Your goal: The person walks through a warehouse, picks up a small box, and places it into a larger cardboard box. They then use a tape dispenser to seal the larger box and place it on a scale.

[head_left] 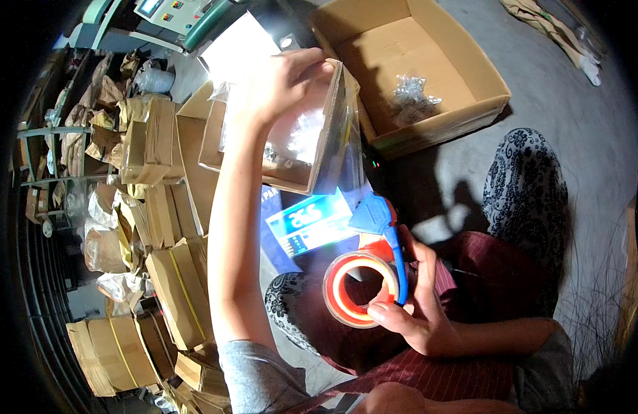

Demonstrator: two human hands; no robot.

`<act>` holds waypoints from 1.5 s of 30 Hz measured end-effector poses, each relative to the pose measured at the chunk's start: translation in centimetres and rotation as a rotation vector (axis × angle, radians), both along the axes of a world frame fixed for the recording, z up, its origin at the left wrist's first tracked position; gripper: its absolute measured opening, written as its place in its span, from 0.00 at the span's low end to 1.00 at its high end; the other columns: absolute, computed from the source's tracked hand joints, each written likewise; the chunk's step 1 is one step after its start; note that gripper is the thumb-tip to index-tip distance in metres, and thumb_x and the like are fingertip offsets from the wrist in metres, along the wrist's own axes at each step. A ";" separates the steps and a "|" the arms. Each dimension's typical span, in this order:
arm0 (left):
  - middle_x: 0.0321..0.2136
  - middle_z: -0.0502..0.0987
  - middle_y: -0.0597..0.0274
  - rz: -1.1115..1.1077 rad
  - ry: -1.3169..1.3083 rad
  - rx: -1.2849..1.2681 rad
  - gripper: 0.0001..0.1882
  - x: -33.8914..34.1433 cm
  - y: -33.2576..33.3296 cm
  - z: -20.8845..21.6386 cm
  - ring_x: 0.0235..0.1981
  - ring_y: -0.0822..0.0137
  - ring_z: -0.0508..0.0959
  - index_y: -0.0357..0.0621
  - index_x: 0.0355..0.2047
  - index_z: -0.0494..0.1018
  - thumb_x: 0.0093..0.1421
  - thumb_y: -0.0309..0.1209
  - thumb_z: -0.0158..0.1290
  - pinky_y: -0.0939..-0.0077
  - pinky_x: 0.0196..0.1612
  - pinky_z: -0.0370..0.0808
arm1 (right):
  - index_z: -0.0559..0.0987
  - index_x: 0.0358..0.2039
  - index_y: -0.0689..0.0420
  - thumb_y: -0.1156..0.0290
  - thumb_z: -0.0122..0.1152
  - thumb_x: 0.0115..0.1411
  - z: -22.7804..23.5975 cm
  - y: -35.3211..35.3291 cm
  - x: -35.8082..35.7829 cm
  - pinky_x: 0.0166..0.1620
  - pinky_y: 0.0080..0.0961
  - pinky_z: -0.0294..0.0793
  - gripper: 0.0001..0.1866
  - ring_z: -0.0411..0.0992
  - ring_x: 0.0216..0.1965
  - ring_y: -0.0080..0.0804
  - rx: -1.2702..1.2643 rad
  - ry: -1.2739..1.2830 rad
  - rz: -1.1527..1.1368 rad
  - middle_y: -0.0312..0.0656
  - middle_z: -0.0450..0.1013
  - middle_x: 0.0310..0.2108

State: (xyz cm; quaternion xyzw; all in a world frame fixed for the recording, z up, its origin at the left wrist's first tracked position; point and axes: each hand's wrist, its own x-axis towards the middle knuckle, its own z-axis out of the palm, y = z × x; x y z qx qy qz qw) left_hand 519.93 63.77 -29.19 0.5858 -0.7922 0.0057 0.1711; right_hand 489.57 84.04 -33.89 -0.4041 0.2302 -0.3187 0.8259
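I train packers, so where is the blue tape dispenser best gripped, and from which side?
Probably its slim blue bar, from the right: it runs along the right edge of the tape roll, beside the right hand, leaving the wide head free.

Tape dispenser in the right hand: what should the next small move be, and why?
Probably raise the tape dispenser toward the small box: the right hand grips it apart from the box, while the left hand is at the box's upper edge and the top stands open.
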 end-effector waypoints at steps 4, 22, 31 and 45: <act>0.35 0.81 0.51 0.013 -0.018 0.011 0.14 0.3 -0.2 -0.2 0.36 0.50 0.82 0.48 0.42 0.79 0.63 0.42 0.56 0.63 0.38 0.76 | 0.48 0.66 0.58 0.74 0.65 0.60 0.4 2.0 -0.3 0.50 0.28 0.73 0.41 0.69 0.50 0.31 0.089 -0.053 0.052 0.48 0.62 0.58; 0.32 0.82 0.51 0.012 -0.014 -0.077 0.18 1.0 -0.6 -1.0 0.32 0.58 0.83 0.48 0.48 0.79 0.62 0.43 0.58 0.70 0.37 0.76 | 0.44 0.67 0.67 0.67 0.67 0.60 -1.9 3.8 4.1 0.60 0.38 0.64 0.47 0.68 0.55 0.42 -0.471 0.077 0.057 0.56 0.65 0.57; 0.36 0.83 0.50 0.014 0.015 -0.043 0.20 0.5 -0.4 -0.4 0.37 0.57 0.84 0.46 0.48 0.79 0.62 0.46 0.58 0.70 0.40 0.77 | 0.42 0.64 0.59 0.75 0.61 0.60 -0.5 4.4 -0.3 0.46 0.31 0.75 0.42 0.73 0.40 0.28 0.034 -0.008 0.277 0.53 0.64 0.59; 0.38 0.82 0.51 0.061 0.002 -0.021 0.22 0.5 -0.6 -0.8 0.40 0.53 0.83 0.49 0.48 0.79 0.61 0.49 0.57 0.66 0.43 0.78 | 0.48 0.66 0.65 0.69 0.64 0.61 -1.6 4.2 4.2 0.57 0.35 0.68 0.42 0.73 0.50 0.41 -0.368 -0.005 0.089 0.56 0.66 0.57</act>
